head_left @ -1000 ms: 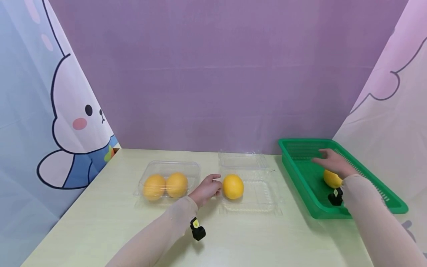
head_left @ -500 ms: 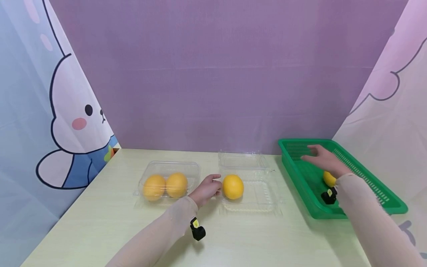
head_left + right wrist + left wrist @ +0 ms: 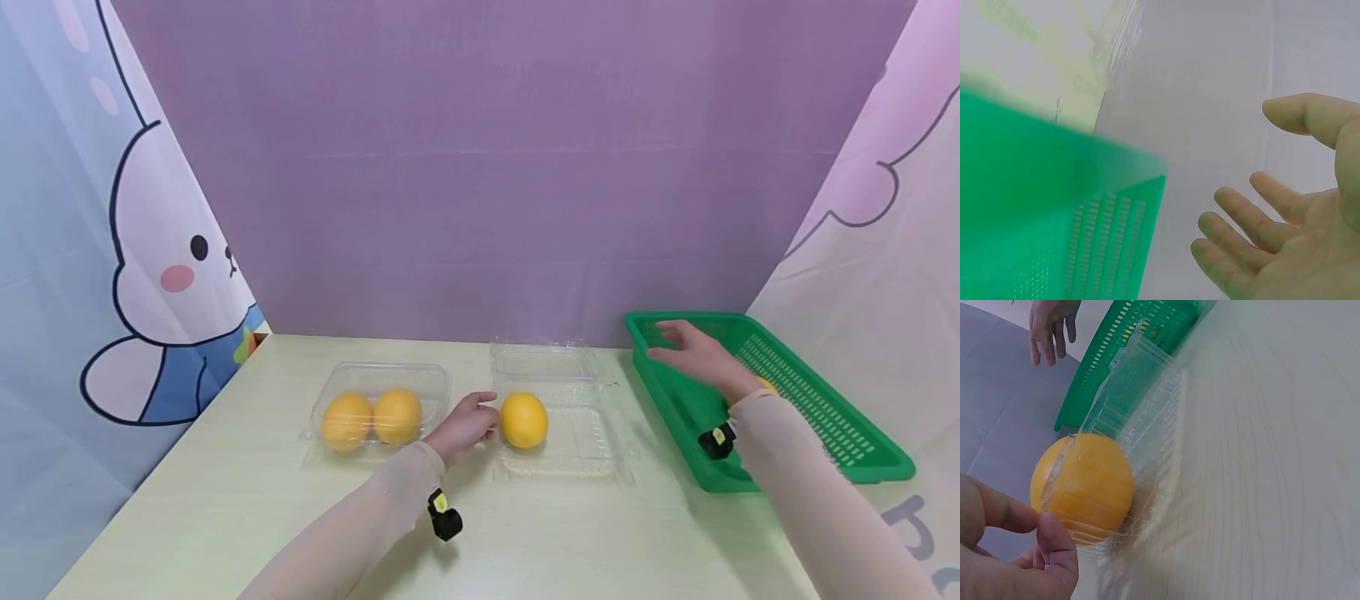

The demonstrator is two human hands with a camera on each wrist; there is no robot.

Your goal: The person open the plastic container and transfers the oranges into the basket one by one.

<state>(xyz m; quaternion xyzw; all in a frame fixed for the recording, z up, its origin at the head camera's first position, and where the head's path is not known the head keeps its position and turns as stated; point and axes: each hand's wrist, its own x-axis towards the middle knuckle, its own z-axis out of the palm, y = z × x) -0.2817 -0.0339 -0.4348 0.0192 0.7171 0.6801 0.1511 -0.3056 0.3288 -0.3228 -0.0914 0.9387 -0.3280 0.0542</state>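
Observation:
My left hand [image 3: 465, 427] pinches the near-left edge of an open clear plastic clamshell box [image 3: 577, 442] between thumb and forefinger, as the left wrist view shows. One orange [image 3: 524, 420] sits in the left half of the box's base, beside the fingers; the lid [image 3: 547, 362] lies folded back behind. My right hand [image 3: 705, 358] hovers over the green basket [image 3: 678, 433], its fingers spread and holding nothing. In the right wrist view the palm [image 3: 1310, 250] is bare. Inside the basket, a yellow-orange fruit [image 3: 767, 384] is mostly hidden behind the right wrist.
To the left stands a closed clear box [image 3: 431, 379] with two oranges [image 3: 397, 415] in it. A purple cloth [image 3: 480, 167] hangs behind the pale wooden table [image 3: 585, 542]. Printed curtains [image 3: 45, 333] flank both sides.
My right hand has moved left and slightly up across the basket, away from the fruit there, without anything in it. The left hand, the box and its orange have stayed put.

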